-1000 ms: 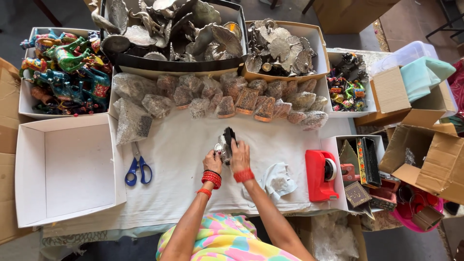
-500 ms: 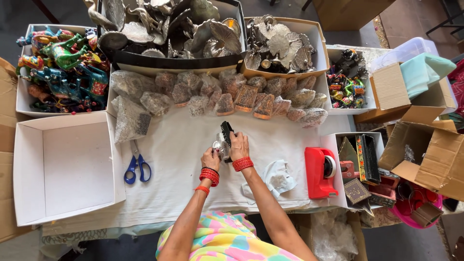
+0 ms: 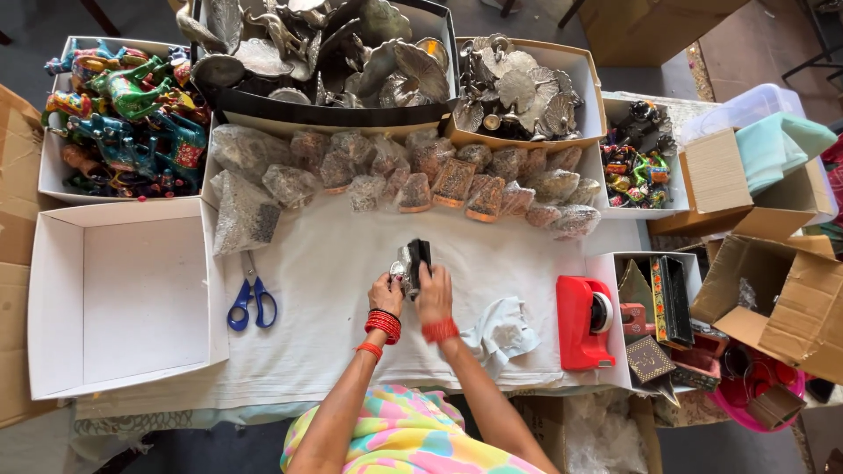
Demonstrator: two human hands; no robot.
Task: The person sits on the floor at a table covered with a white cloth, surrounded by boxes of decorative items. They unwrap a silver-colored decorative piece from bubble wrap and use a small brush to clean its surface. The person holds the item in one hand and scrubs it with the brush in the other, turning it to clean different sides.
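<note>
Your hands have barely shifted since a second ago: left hand (image 3: 385, 294) and right hand (image 3: 434, 297) both grip the small silver-and-black piece (image 3: 411, 262) mid-handling, so next keep your hold steady above the white cloth (image 3: 334, 298).

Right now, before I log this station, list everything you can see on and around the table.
Small item: one, silver and black, held in both hands over the white cloth.
Scissors: one pair, blue handles, on the cloth left of the hands.
Tape dispenser: one, red, right of the hands.
Crumpled wrap: one, whitish, beside the right forearm.
Wrapped bundles: many, clear plastic, in a row at the cloth's far edge.
Empty box: one, white, at left.
Painted figurines: many, multicoloured, far-left box.
Metal pieces: many, silver-grey, far boxes.
Cardboard boxes: several, brown, at right.
Left hand: red bangles, gripping the item.
Right hand: red bangle, gripping the item.
</note>
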